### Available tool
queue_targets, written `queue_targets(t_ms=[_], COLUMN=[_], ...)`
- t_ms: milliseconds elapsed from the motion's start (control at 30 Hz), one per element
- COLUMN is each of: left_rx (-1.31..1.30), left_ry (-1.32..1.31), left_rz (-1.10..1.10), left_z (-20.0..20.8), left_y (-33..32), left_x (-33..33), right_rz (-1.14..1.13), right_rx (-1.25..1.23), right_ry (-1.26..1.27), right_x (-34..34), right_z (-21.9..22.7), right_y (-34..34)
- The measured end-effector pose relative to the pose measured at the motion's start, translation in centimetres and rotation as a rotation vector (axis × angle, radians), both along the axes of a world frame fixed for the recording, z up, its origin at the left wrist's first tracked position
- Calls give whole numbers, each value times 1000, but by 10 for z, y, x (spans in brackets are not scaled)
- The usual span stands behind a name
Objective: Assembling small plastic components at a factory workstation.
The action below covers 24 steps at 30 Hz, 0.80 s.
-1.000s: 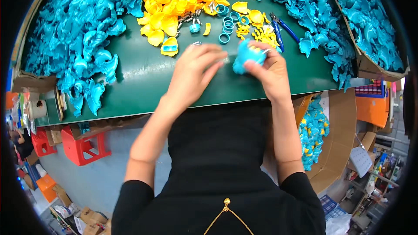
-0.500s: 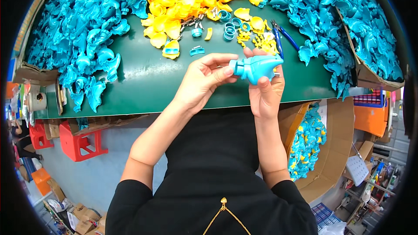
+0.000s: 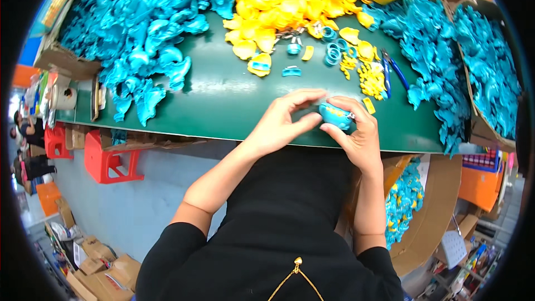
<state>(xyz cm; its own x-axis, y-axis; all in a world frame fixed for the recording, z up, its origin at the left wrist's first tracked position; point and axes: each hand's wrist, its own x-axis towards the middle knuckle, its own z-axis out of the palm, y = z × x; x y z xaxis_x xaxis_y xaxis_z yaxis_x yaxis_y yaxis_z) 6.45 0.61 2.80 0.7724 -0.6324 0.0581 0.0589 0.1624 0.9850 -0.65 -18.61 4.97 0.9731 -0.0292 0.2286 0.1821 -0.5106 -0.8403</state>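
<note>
Over the front edge of the green table, my right hand is closed round a small blue plastic toy. The toy is rounded, with a row of yellow bits on its side and a small metal piece at its right end. To its left is my left hand, its thumb and fingers apart in a curve; the thumb tip lies right beside the toy, and whether it touches cannot be made out. A small yellow piece lies just beyond my right hand.
Blue plastic parts are heaped at left, yellow shells in the middle, more blue parts at right. Blue-handled cutters lie beside small yellow pieces and blue rings. A cardboard box below the table holds blue-and-yellow pieces.
The toy has turned, so its yellow-marked side now shows. My left fingers have come off its left end and spread. Both hands sit lower against the table, and the view has shifted.
</note>
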Motion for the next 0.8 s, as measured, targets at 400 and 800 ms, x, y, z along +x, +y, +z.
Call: queue_targets(t_ms=[400,800], left_rx=[321,1297], left_ry=[-677,-1144], left_rz=[103,755], left_z=[5,12], left_y=[12,155], left_x=[15,53], right_rz=[-125,-853], right_rx=[67,-902], right_ry=[-94,771], right_x=[-16,-183], right_z=[-22,-6], right_y=[16,-160])
